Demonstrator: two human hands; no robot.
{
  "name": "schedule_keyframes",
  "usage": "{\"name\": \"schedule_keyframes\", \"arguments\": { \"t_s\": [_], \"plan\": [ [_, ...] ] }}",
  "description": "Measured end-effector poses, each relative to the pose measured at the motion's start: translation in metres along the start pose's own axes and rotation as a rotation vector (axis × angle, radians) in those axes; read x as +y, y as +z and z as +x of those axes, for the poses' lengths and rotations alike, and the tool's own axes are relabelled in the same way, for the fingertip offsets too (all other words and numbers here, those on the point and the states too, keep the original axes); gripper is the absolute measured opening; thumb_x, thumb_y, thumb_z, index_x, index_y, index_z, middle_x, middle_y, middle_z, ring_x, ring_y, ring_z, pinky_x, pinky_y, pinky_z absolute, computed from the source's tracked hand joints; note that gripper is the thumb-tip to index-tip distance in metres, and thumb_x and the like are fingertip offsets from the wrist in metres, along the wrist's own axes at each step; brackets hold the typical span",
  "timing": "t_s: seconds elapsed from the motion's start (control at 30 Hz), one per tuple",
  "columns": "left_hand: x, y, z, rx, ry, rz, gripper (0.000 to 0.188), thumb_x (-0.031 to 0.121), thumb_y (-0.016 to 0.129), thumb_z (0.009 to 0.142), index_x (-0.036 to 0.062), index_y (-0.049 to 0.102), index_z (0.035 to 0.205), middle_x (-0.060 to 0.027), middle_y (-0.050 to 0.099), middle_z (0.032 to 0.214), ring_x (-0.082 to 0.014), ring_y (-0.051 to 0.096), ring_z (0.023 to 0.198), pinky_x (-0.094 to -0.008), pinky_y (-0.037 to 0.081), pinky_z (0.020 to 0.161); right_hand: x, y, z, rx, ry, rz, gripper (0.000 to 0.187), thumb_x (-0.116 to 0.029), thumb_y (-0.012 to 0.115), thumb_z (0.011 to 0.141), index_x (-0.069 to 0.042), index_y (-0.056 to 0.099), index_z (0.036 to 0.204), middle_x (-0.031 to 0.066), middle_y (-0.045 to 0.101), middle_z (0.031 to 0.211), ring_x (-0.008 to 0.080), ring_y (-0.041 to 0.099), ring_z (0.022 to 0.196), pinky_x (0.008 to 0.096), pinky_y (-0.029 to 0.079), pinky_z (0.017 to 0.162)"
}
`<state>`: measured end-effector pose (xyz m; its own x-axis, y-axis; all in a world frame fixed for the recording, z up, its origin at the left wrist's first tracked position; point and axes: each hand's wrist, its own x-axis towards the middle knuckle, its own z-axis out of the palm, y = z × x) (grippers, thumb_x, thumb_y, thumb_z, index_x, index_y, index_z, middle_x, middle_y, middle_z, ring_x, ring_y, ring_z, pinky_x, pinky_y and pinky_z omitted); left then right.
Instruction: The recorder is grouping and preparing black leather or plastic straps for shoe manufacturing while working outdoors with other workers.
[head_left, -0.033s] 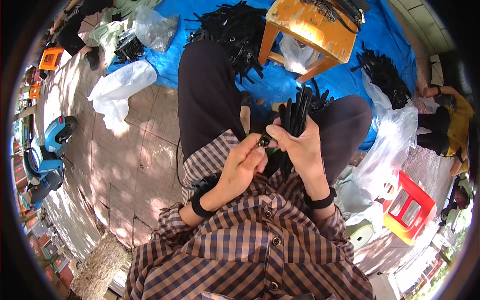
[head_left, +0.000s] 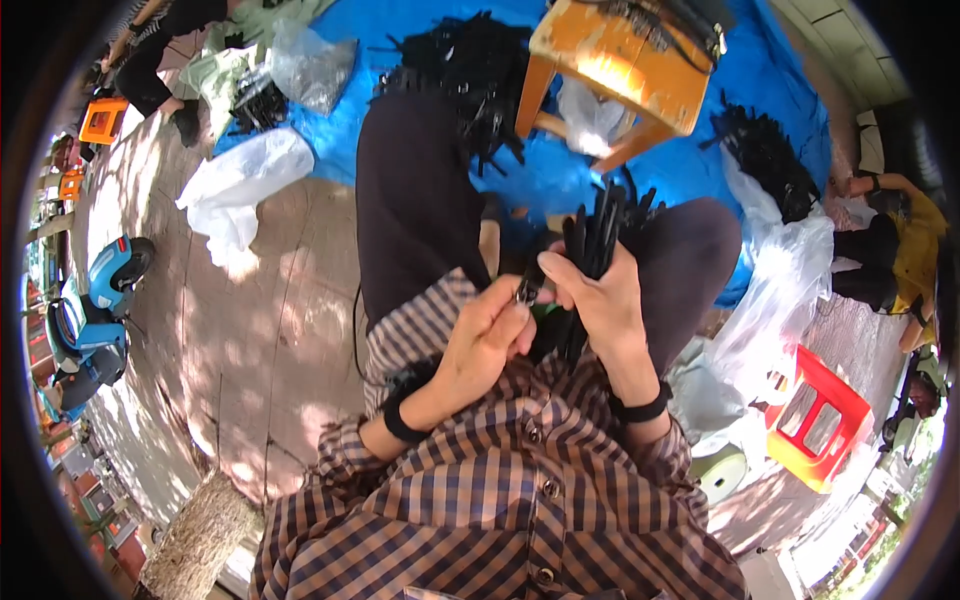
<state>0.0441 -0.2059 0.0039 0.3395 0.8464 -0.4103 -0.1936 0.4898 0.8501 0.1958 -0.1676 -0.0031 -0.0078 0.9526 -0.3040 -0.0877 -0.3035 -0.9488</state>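
Observation:
Above my lap, my right hand (head_left: pixel 605 290) is closed around a bundle of black straps (head_left: pixel 598 232), whose loose ends stick up past the fingers and hang below. Thumb and fingertips of my left hand (head_left: pixel 485 325) pinch a small shiny dark buckle (head_left: pixel 526 293) on a black strap. That strap runs toward the right thumb, and the two hands almost touch. Part of the buckle is hidden by the left fingers.
A worn wooden stool (head_left: pixel 615 70) stands on a blue tarp (head_left: pixel 500 185) beyond my knees. Black strap heaps (head_left: pixel 455 70) lie around it. Plastic bags (head_left: pixel 250 175), a red stool (head_left: pixel 818 420) and a parked blue scooter (head_left: pixel 100 310) are at the sides. Other people sit at both edges.
The buckle in my left fingers has tipped slightly and sits a little lower, with more of its strap showing. My right hand keeps its hold on the bundle.

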Motion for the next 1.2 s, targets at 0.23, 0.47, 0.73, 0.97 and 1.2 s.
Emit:
{"name": "schedule_keyframes", "arguments": {
  "t_s": [0.23,0.47,0.73,0.97,1.2],
  "plan": [
    [-0.013,-0.002,0.0,-0.056,0.037,0.08,0.029,0.026,0.042,0.098,0.0018,0.057,0.1,0.0006,0.051,0.062,-0.0046,0.043,0.053,-0.0197,0.034,0.051,0.005,-0.003,-0.014,0.023,0.111,0.18,0.027,-0.006,0.071,0.079,0.0,0.056,0.1,-0.0003,0.054,0.065,0.0069,0.046,0.05,0.0213,0.037,0.046],
    [0.012,-0.019,0.043,0.135,-0.076,-0.072,0.018,0.019,0.047,0.093,0.0047,0.058,0.089,0.0017,0.046,0.055,-0.0036,0.031,0.042,-0.0191,0.021,0.04,0.021,-0.021,0.02,-0.03,0.473,0.819,0.026,-0.018,0.068,0.084,-0.002,0.057,0.1,0.0062,0.056,0.078,0.0099,0.047,0.059,0.0276,0.044,0.057],
    [0.094,-0.09,0.147,0.335,0.389,0.127,0.048,0.031,0.053,0.093,0.0105,0.041,0.135,-0.009,0.055,0.12,-0.0193,0.05,0.115,-0.0364,0.038,0.096,0.007,-0.106,0.077,0.025,-0.001,1.236,0.028,-0.017,0.059,0.087,0.0,0.05,0.109,0.0125,0.062,0.089,0.0294,0.059,0.083,0.0417,0.05,0.08],
    [0.074,-0.044,0.12,-0.075,0.172,0.186,0.035,0.021,0.051,0.094,0.0031,0.05,0.125,-0.011,0.062,0.11,-0.0201,0.061,0.101,-0.0302,0.048,0.086,-0.014,-0.255,0.1,0.438,-0.344,1.439,0.017,-0.011,0.046,0.092,0.004,0.047,0.101,0.0145,0.062,0.092,0.0241,0.063,0.084,0.0472,0.049,0.09],
    [0.06,-0.021,0.116,-0.185,0.07,0.236,0.032,0.019,0.051,0.094,0.002,0.052,0.121,-0.0104,0.062,0.106,-0.018,0.061,0.098,-0.029,0.048,0.084,0.0,-0.277,0.085,0.535,-0.385,1.48,0.025,-0.012,0.045,0.094,0.007,0.043,0.11,0.021,0.058,0.1,0.0316,0.061,0.093,0.0532,0.046,0.093]
  ]
}}
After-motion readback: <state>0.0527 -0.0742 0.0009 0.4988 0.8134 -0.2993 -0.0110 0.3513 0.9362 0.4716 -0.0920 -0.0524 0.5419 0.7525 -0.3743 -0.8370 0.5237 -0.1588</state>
